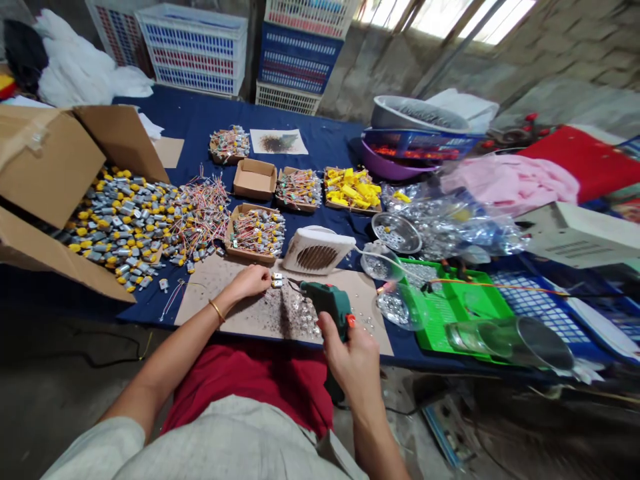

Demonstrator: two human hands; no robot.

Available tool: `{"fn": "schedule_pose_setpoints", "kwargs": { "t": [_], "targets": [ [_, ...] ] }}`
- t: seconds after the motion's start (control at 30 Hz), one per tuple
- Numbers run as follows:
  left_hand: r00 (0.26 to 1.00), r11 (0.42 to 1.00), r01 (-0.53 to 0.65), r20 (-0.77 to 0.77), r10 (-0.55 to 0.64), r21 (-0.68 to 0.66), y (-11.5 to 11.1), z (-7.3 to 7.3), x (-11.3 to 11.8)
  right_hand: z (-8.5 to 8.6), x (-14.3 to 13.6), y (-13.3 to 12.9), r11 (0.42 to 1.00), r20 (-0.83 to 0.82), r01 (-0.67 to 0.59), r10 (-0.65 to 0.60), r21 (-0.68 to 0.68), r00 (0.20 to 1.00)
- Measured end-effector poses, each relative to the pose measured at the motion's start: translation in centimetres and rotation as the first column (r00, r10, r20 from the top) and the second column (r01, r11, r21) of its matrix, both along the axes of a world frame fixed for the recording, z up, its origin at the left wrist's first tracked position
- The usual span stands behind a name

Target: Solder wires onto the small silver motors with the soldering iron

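Observation:
My right hand is wrapped round the handle of a dark green soldering gun with a red trigger. The gun's thin tip points left, close to a pair of small motors with white end faces. At those motors my left hand, with a bracelet at the wrist, has its fingers closed; they appear to pinch a motor's end. Under both hands lies a cardboard sheet strewn with dark specks and shiny bits. Just beyond it stands a white fan with a slatted brown grille.
Many loose motors spill from a cardboard box at left. Small trays hold wired motors and yellow parts. At right are a metal bowl, a green basket, a glass jar and plastic bags.

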State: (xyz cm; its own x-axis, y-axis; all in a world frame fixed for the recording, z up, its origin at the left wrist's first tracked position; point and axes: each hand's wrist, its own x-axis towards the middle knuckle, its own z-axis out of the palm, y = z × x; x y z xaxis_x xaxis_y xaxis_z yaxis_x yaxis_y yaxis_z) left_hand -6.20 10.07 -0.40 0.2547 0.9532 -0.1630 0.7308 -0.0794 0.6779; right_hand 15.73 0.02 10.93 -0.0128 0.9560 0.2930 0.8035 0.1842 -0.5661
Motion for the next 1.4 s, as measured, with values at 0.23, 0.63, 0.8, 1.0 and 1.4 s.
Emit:
{"fn": "schedule_pose_setpoints", "kwargs": {
  "t": [0.23,0.63,0.8,1.0,1.4],
  "targets": [
    [1.0,1.0,-0.017,0.017,0.017,-0.026,0.0,0.0,0.0,-2.1,2.7,-1.7,0.992,-0.041,0.125,-0.125,0.009,0.991],
    [0.994,0.997,0.067,-0.082,-0.07,-0.044,-0.3,0.8,-0.6,-3.8,4.6,-2.4,0.989,-0.133,0.136,-0.143,-0.065,0.981],
    [0.951,0.99,0.123,-0.293,-0.099,0.063,-1.9,1.6,-1.3,-3.9,5.5,-2.6,0.981,-0.186,0.159,-0.179,-0.114,0.966],
    [0.941,0.995,0.103,-0.325,-0.095,0.009,-1.0,1.2,0.2,-4.2,6.0,-2.3,0.973,-0.243,0.17,-0.205,-0.159,0.948],
    [0.905,0.974,-0.06,0.4,0.146,-0.219,-0.1,4.5,-0.7,-4.8,8.7,-1.1,0.933,-0.284,0.216,-0.299,-0.289,0.911]
  ]
}}
